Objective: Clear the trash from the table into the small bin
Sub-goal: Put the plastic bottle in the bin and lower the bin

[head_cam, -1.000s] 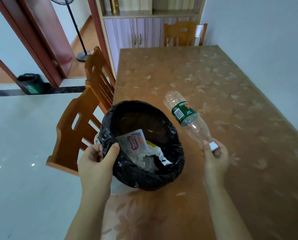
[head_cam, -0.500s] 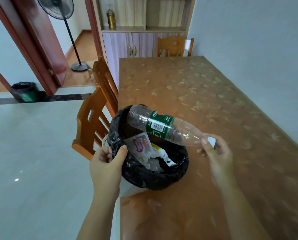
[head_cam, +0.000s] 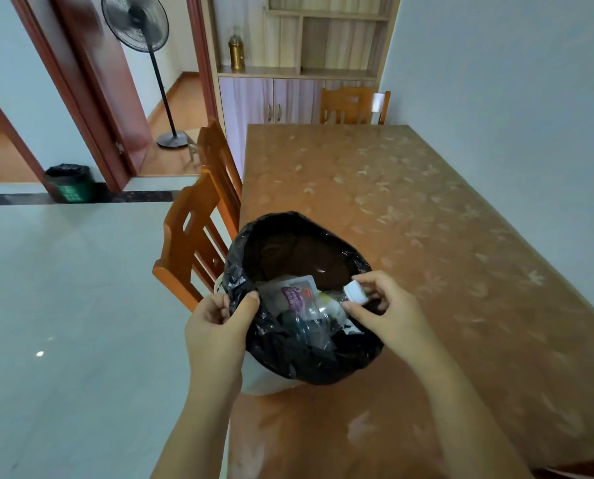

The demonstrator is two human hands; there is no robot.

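A small white bin (head_cam: 271, 382) lined with a black bag stands at the table's left edge. My left hand (head_cam: 219, 326) pinches the bag's near rim. A clear plastic bottle (head_cam: 318, 312) points bottom-down into the bin, its white cap sticking up at the rim. My right hand (head_cam: 385, 305) holds it by the cap end. A clear wrapper with a purple label (head_cam: 290, 293) and other crumpled trash lie inside under the bottle.
The brown patterned table (head_cam: 426, 236) runs away from me along the right wall. Two wooden chairs (head_cam: 198, 233) stand at its left side, another at the far end. A cabinet, a standing fan (head_cam: 140, 25) and a green bin (head_cam: 69, 183) are beyond.
The bottle swung from lying on the table, over the bin, to bottom-down inside it, my right hand following. My left hand kept its hold on the bag rim.
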